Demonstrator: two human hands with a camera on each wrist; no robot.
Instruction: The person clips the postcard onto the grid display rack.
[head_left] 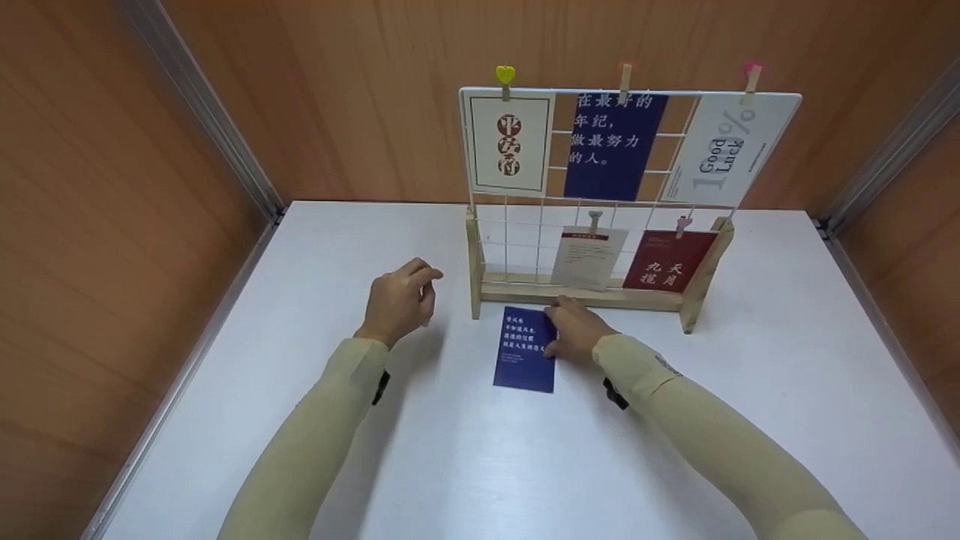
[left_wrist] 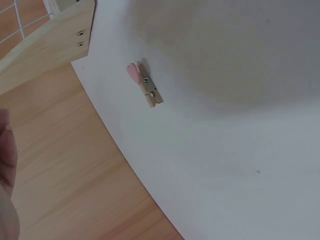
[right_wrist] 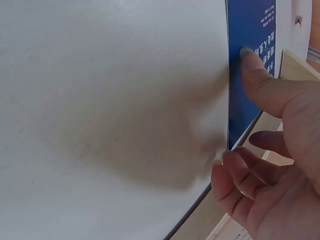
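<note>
A blue card with white writing lies on the white table in front of the wire rack. My right hand is at its right edge. In the right wrist view, the thumb lies over the card's printed face, with the other fingers curled at its edge. My left hand hovers left of the rack, its fingers loosely bent and nothing visible in them. In the left wrist view, a wooden clothespin with a pink heart lies on the table, and only part of the left hand shows.
The white wire grid rack stands on a wooden base. Clothespins hold a white card, a blue card, a Good Luck card, a small pale card and a red card. Wood panels enclose the table.
</note>
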